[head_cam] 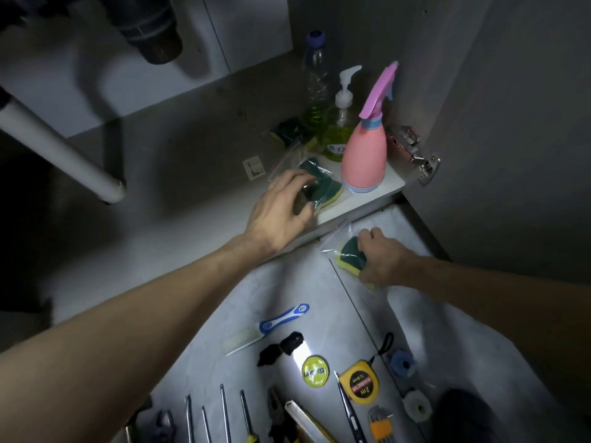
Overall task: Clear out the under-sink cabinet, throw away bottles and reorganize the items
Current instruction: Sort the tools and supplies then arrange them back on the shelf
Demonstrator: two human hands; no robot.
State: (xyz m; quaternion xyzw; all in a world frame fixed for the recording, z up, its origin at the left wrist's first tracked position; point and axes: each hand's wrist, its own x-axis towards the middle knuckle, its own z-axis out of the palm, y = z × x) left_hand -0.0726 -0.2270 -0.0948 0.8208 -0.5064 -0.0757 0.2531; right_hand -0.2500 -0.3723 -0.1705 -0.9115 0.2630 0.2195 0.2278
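Bagged green-and-yellow scouring sponge (pixel 321 183) is lying at the cabinet floor's front edge (pixel 367 195), the left hand (pixel 281 209) pinching its plastic to position it. Right hand (pixel 380 260) is gripping a second bagged sponge (pixel 350 254) on the grey tile floor (pixel 287 292), apparently next for shelving beside the pink spray bottle (pixel 364 155).

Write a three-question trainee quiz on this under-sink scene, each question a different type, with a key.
1. True or false: the pink spray bottle stands inside the cabinet, upright.
2. What does the right hand grip? A) tape measure B) bagged sponge C) pump bottle
3. Fill in: the left hand reaches to a second bagged ____ on the cabinet floor.

Key: 1 true; 2 B, the bagged sponge on the tiled floor; 3 sponge.
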